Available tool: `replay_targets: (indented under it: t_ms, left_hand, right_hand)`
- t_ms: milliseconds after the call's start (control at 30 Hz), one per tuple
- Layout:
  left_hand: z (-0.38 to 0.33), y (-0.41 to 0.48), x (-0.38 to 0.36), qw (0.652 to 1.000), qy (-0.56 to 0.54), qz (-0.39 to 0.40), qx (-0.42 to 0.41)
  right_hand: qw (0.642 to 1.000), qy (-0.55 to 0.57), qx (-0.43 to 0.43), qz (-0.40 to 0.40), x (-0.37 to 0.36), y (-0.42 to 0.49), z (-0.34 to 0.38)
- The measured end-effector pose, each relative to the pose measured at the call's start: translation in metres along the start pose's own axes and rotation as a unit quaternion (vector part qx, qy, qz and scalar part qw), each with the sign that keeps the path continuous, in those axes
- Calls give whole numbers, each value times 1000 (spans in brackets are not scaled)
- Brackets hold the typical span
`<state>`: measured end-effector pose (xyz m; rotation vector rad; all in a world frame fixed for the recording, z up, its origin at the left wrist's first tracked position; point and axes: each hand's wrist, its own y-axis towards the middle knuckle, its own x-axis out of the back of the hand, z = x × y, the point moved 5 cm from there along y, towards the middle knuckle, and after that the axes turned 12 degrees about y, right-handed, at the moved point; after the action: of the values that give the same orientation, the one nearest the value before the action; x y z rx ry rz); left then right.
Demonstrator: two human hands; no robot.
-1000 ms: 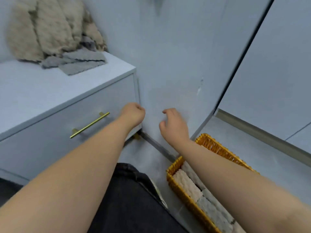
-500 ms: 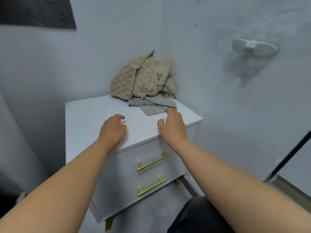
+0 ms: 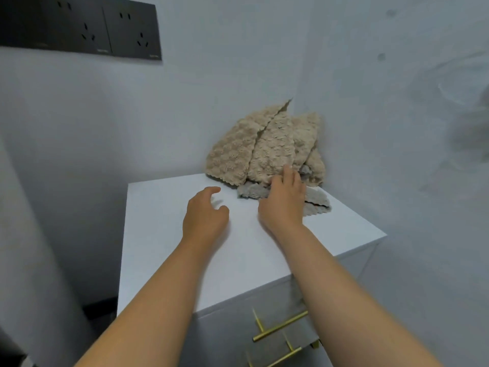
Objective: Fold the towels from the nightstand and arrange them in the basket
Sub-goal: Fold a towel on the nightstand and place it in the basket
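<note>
A person's right hand point(image 3: 284, 201) reaches into a heap of towels at the far corner of a white nightstand point(image 3: 172, 247). Its fingers point(image 3: 289, 174) are stretched apart and laid on the lower edge of the beige towels point(image 3: 264, 147), with no grip showing. Those towels stand propped against the two walls just beyond the hand. A grey towel point(image 3: 248, 191) lies flat under the fingertips and to their left. A paler towel point(image 3: 317, 197) sits just to the right of the hand, on top of another with a scalloped edge point(image 3: 316, 210).

The left hand point(image 3: 205, 217) is near the right one on its left side, over the bare top, fingers loosely curled and holding nothing.

Below the right forearm, the nightstand's upper drawer point(image 3: 225, 337) is closed, so its contents cannot be seen. Two brass handles point(image 3: 280, 327) cross the drawer fronts. A dark socket panel point(image 3: 79, 27) hangs on the wall, high and left of the left hand.
</note>
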<state>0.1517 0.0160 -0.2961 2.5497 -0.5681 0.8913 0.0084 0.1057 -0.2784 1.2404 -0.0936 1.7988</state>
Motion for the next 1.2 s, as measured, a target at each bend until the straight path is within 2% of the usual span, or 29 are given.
replay_targets:
  t_ms: [167,300,433,500,567,633,700,767,833,867,933,1000,1100,1133,1200]
  left_hand:
    - [2,3,-4,1000,11,-1,3]
    - [3,4,-5,1000,9,-2,5]
    - [3,1,0,1000,-13,-12,7]
    - [3,-1,2,999,-34,-22,14]
    - [3,-2,3,998,-56,-31,22]
    - [3,-3,4,996,-78,-39,24]
    - [4,-3,5,993,-99,-50,28]
    - [6,-3,7,991,-116,-65,36]
    - [8,-2,9,987,-138,-74,47]
    - [9,-1,10,984,-150,-78,51]
    - [10,1,13,979,-174,-90,59]
    - [14,2,16,971,-201,-104,77]
    - [21,4,22,957,-237,-129,104]
    - [20,5,23,960,-230,-130,93]
    - [11,7,26,971,-206,-117,33]
  right_hand:
    - [993,59,-7,104,-10,0,-8]
    - [998,-15,29,58,1,5,1]
    - [993,-84,6,79,9,6,3]
    - [996,-77,1,38,15,9,3]
    - [998,4,39,-44,24,8,8]
    - [977,194,48,-73,31,7,13]
    - [927,376,-9,-17,25,8,21]
    - [879,465,-65,78,15,4,32]
    - [841,505,-93,171,4,-2,42]
    - [834,506,-89,201,0,-5,45]
    - [845,482,-67,223,-6,-6,46]
    - [842,491,-61,215,-3,-5,49]
    - [828,538,-24,160,23,-2,61]
    - [826,548,2,135,38,-2,67]
    - [800,589,49,106,69,0,81]
